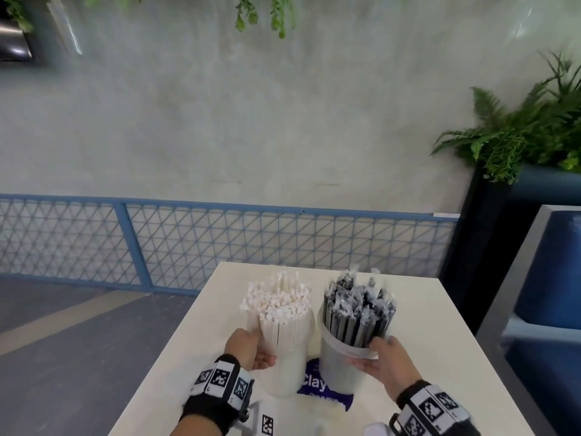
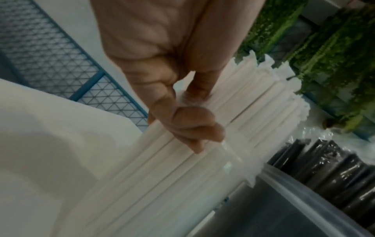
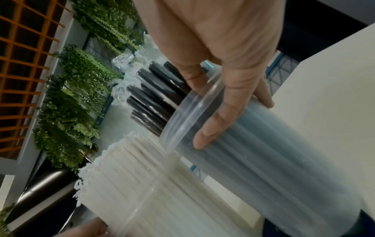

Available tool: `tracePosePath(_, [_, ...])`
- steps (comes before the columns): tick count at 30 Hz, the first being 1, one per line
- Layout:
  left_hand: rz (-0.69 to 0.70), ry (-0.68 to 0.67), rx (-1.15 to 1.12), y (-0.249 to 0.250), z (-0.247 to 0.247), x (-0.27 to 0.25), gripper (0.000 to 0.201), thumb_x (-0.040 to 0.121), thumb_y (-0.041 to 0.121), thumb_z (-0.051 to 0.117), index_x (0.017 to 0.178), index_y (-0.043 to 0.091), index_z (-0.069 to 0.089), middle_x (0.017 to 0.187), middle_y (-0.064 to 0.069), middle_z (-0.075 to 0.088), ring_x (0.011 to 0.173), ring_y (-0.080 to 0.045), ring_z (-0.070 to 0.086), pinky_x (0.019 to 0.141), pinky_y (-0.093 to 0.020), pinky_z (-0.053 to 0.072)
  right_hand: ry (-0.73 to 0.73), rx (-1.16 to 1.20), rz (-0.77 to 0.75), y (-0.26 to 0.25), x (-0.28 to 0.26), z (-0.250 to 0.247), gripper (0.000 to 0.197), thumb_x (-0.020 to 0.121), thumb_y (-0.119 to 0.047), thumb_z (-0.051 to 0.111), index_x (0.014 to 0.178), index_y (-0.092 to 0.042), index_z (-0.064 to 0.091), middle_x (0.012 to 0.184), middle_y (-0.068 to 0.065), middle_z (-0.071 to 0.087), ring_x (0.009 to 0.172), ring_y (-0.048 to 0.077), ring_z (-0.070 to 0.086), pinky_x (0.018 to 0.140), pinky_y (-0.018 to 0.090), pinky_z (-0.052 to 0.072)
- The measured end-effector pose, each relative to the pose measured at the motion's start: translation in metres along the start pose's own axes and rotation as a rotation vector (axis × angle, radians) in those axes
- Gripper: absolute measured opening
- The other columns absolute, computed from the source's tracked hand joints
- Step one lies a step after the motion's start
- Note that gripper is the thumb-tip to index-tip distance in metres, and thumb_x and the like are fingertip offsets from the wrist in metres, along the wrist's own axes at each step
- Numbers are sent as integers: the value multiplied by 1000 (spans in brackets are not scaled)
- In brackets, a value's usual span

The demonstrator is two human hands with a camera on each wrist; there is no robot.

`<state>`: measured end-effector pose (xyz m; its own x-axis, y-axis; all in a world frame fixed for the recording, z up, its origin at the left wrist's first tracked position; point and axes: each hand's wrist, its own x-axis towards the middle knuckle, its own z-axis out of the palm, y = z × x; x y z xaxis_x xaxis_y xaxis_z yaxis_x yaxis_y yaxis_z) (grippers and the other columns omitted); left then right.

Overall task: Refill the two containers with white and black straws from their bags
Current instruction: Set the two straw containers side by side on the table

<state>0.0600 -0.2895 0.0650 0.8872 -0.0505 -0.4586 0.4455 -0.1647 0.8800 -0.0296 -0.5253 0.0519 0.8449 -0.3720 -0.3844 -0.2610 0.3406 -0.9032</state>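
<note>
Two clear plastic containers stand side by side on the white table. The left container is packed with wrapped white straws that rise well above its rim. My left hand grips its left wall, fingers curled against it. The right container holds black straws in clear wrappers. My right hand grips it just under the rim, thumb over the rim and fingers round the wall. In the right wrist view the black straws and white straws lie close together.
A blue bag printed "Clay" lies flat on the table, partly under the two containers. A blue mesh fence runs behind the table. A fern planter and a blue seat stand to the right.
</note>
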Motion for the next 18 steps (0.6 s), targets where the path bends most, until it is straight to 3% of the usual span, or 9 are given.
tracePosePath(4, [-11,3,-15,19,13,31,29,100,15,32,81,-5,41,37,-17,57,28,-21,55,31,-22,45,-2,17,-66,-27,28,11,24,93,2,34,117,-1,37,103,26,58,70,40,67,56,34,57])
tracePosePath(9, [-7,9,-54,38,36,64,27,101,14,30,89,-7,41,52,-23,57,26,-20,54,28,-20,43,44,31,-56,-38,68,24,19,93,1,35,112,-3,37,107,29,58,75,41,67,57,34,57])
tracePosePath(12, [-3,7,-66,47,46,82,26,100,10,27,91,-10,41,35,-16,56,25,-20,54,28,-19,42,72,63,-32,-38,91,27,28,92,0,34,120,2,38,109,32,59,75,41,68,50,31,56])
tracePosePath(15, [7,7,-72,48,51,95,33,100,9,27,78,-9,44,31,-13,54,26,-19,54,28,-19,43,99,108,-15,-37,106,27,32,91,1,32,122,6,38,108,35,60,72,39,69,45,27,54])
tracePosePath(18, [42,1,-90,46,53,100,37,100,9,27,69,-3,43,30,-10,54,24,-16,52,28,-18,42,126,91,-16,-33,113,25,31,91,0,32,121,6,39,108,33,60,79,42,68,56,34,59])
